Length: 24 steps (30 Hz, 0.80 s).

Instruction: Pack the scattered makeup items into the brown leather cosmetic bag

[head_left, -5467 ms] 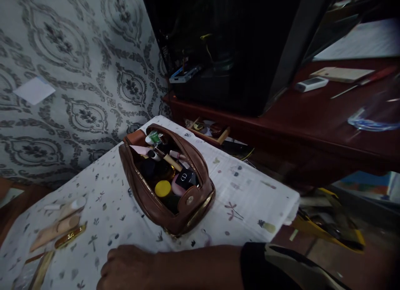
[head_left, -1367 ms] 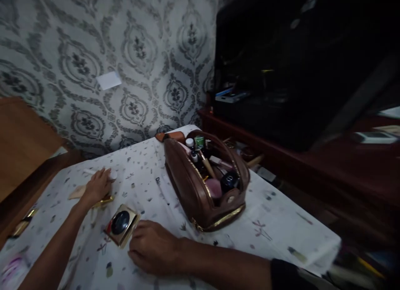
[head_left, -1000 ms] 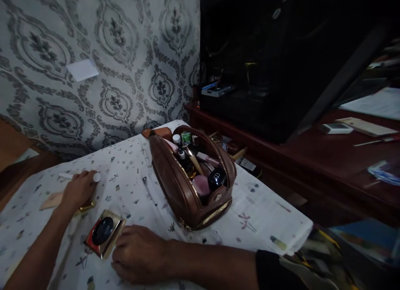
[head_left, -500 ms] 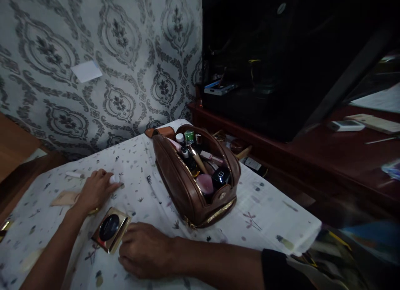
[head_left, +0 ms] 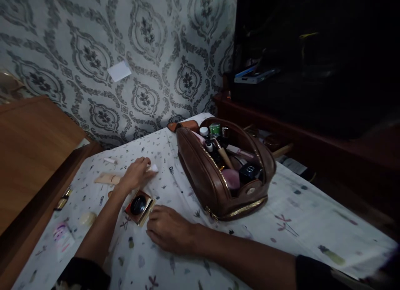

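Observation:
My left hand [head_left: 137, 173] is wrapped round a small white item [head_left: 152, 168] above the patterned cloth; only its white end shows. My right hand [head_left: 168, 229] rests curled on the cloth beside a gold-edged compact [head_left: 139, 207] with a black round centre; whatever its fingers hold, if anything, is hidden. To the right stands an unzipped brown leather bag [head_left: 203, 177], filled with several cosmetics, among them a green-capped jar, a pink item and a black box. Left of my left hand lie a beige tube [head_left: 106, 178] and a thin white tube [head_left: 110, 161].
At the cloth's left side are a round cream item [head_left: 87, 218], a pink-and-white tube [head_left: 63, 236] and a gold-and-black item [head_left: 63, 199]. A wooden panel [head_left: 37, 144] borders the left. A dark screen [head_left: 312, 73] stands at the back right.
The view has swung left, so the scene sits further right and more of the cloth's left side shows. Both hands keep nearly the same places beside the compact.

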Each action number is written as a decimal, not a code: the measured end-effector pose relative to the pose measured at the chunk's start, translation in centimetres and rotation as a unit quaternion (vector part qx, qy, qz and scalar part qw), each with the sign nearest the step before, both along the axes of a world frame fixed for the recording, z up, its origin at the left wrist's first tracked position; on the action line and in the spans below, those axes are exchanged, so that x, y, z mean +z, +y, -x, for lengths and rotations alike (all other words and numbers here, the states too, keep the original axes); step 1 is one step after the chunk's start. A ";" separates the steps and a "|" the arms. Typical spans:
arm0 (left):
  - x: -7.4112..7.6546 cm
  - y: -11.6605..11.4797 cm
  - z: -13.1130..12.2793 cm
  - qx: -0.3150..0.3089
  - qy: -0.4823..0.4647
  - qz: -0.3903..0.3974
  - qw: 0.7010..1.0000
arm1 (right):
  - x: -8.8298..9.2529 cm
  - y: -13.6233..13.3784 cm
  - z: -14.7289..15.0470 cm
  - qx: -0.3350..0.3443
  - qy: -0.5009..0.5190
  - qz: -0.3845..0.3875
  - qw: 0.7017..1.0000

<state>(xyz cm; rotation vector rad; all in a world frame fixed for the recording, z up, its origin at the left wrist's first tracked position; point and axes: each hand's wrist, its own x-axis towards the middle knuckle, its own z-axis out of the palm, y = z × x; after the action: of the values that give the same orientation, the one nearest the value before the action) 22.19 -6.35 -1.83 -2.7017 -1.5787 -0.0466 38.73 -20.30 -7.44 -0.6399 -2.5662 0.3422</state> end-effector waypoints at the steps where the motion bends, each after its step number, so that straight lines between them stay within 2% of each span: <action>1: -0.1 -0.3 -0.3 -0.007 -0.011 0.008 1.000 | 0.1 0.0 0.0 0.000 0.002 -0.001 1.000; 6: -0.2 -1.2 -0.2 -0.024 -0.027 0.045 0.998 | 0.3 -0.1 -0.2 0.004 0.013 -0.005 1.000; 11: -0.3 -2.4 0.1 -0.011 -0.014 0.036 0.999 | -0.4 0.1 0.1 0.004 0.033 0.003 0.999; 16: -0.4 -3.9 -0.6 -0.002 -0.024 0.010 1.000 | -1.3 0.5 0.5 -0.017 0.133 0.090 0.987; 18: -0.5 -4.4 -0.9 -0.007 -0.033 -0.002 0.999 | -1.4 0.6 0.5 -0.060 0.202 0.150 0.966; 20: -0.5 -4.9 -1.1 -0.010 -0.057 -0.024 0.998 | -1.5 0.6 0.4 -0.122 0.273 0.202 0.933; 24: -0.2 -6.1 -1.5 0.004 -0.192 -0.084 0.978 | -1.1 0.7 0.0 -0.256 0.377 0.253 0.853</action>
<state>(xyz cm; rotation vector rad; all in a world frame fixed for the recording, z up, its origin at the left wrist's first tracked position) 23.69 -12.48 -2.01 -2.6652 -1.5793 -0.7087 38.73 -19.59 -8.54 -1.0787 -1.4779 0.8874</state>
